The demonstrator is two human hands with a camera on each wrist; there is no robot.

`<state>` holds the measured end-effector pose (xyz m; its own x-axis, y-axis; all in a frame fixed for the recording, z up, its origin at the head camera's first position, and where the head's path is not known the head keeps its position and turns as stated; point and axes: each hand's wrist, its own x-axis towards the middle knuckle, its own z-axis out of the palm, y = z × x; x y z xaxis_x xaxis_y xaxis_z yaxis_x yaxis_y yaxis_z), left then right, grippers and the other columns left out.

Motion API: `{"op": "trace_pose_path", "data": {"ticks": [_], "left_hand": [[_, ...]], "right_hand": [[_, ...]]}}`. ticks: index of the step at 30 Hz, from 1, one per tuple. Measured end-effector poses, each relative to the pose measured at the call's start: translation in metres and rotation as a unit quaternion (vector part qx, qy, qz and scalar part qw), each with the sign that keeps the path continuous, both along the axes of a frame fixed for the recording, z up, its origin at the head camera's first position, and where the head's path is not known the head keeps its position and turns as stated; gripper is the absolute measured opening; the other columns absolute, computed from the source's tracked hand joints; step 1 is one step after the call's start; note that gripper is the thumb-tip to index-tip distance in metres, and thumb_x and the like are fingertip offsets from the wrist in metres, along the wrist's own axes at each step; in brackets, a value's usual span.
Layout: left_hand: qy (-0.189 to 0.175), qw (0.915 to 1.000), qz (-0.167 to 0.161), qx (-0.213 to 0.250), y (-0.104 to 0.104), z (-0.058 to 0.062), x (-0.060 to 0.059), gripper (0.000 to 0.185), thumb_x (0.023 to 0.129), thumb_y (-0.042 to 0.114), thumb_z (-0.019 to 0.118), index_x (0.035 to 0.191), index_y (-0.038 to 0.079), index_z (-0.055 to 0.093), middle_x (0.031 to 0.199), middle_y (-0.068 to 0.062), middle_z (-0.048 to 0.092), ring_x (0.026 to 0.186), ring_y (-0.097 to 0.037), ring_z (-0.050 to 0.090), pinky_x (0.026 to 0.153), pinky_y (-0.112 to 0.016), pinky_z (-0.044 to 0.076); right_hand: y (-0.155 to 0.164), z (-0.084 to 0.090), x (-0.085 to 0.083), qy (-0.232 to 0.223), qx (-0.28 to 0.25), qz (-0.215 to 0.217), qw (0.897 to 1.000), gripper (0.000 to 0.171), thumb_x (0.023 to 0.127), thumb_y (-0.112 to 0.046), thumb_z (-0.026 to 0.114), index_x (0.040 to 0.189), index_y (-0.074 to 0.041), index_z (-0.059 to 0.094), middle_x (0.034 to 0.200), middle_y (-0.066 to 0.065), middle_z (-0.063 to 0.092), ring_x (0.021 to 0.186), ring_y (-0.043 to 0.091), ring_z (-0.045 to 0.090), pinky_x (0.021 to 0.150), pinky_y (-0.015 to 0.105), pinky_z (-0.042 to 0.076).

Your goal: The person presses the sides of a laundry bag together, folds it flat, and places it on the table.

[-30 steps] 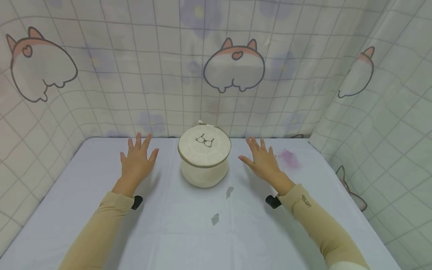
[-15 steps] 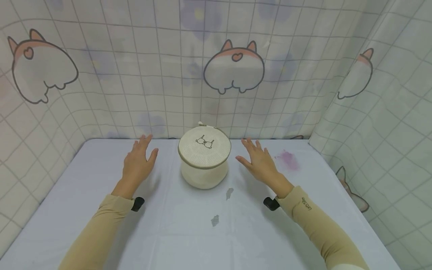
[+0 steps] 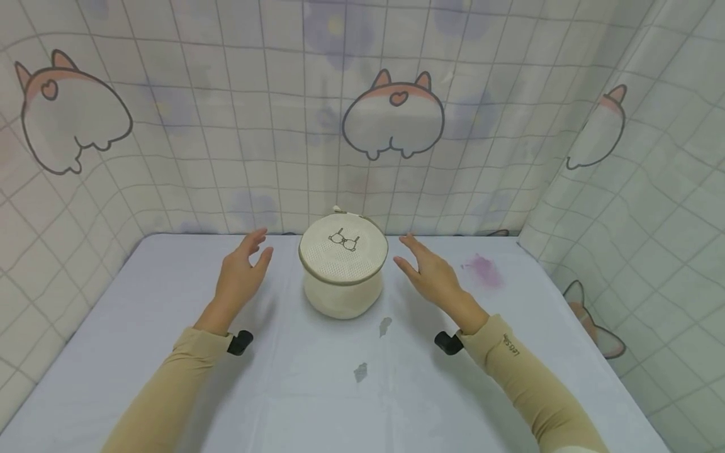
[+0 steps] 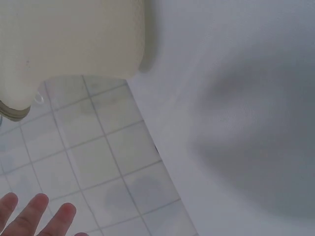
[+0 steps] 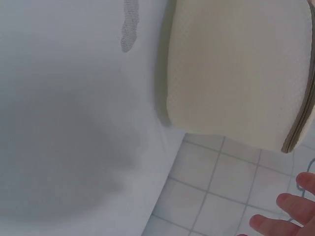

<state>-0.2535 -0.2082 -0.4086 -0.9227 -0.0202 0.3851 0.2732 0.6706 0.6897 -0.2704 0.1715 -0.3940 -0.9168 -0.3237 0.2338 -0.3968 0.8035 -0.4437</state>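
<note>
A round cream mesh laundry bag (image 3: 343, 267) with a zipped lid and a small bra drawing on top stands on the white table (image 3: 317, 390) near the back wall. My left hand (image 3: 242, 272) hovers just left of it, fingers straight, palm turned toward the bag. My right hand (image 3: 429, 270) hovers just right of it, also with straight fingers. Neither hand touches the bag. In the left wrist view the bag's side (image 4: 74, 44) fills the top left, with fingertips (image 4: 34, 216) at the bottom. In the right wrist view the bag (image 5: 241, 73) is at the upper right, fingertips (image 5: 290, 211) low right.
A checked curtain with cartoon animal prints (image 3: 393, 119) closes the table at the back and both sides. Two small grey marks (image 3: 385, 323) and a pink stain (image 3: 483, 267) show on the table cover.
Both hands have drawn inward toward the bag and turned from palm-down to palms facing its sides. The bag has not moved.
</note>
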Motion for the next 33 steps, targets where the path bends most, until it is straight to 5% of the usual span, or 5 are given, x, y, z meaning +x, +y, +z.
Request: {"op": "trace_pose_path", "data": {"ticks": [10,18,26,33], "left_hand": [[-0.026,0.9991,-0.015,0.029,0.011,-0.004,0.003,0.05,0.107,0.023,0.053,0.154,0.009,0.043,0.142,-0.019,0.059,0.127,-0.041,0.057,0.098,-0.061,0.049],[-0.032,0.9973,-0.028,0.059,0.027,-0.009,0.003,0.049,0.105,0.017,0.056,0.152,0.007,0.045,0.138,-0.021,0.062,0.121,-0.04,0.062,0.099,-0.059,0.049],[-0.068,0.9897,-0.028,0.123,0.036,0.002,-0.007,0.046,0.107,0.021,0.054,0.151,0.008,0.048,0.131,-0.019,0.067,0.113,-0.037,0.066,0.09,-0.045,0.055],[-0.133,0.9644,-0.046,0.224,0.035,0.005,-0.009,0.047,0.109,0.022,0.05,0.154,0.007,0.044,0.139,-0.02,0.061,0.119,-0.035,0.064,0.085,-0.031,0.058]], "right_hand": [[-0.005,-0.002,0.0,-0.011,-0.078,0.003,0.997,0.054,0.108,-0.033,0.055,0.154,-0.006,0.046,0.151,0.021,0.05,0.127,0.041,0.058,0.102,0.055,0.049],[-0.01,0.0,-0.003,-0.071,-0.194,0.003,0.978,0.049,0.106,-0.028,0.058,0.149,-0.004,0.051,0.15,0.016,0.053,0.128,0.037,0.059,0.101,0.052,0.051],[-0.014,0.002,-0.014,-0.113,-0.31,-0.015,0.944,0.041,0.106,-0.017,0.058,0.14,0.005,0.057,0.134,0.024,0.063,0.114,0.037,0.066,0.086,0.038,0.06],[-0.025,-0.004,-0.018,-0.16,-0.393,-0.023,0.905,0.042,0.106,-0.015,0.057,0.142,0.006,0.054,0.133,0.026,0.06,0.113,0.04,0.066,0.082,0.033,0.06]]}}
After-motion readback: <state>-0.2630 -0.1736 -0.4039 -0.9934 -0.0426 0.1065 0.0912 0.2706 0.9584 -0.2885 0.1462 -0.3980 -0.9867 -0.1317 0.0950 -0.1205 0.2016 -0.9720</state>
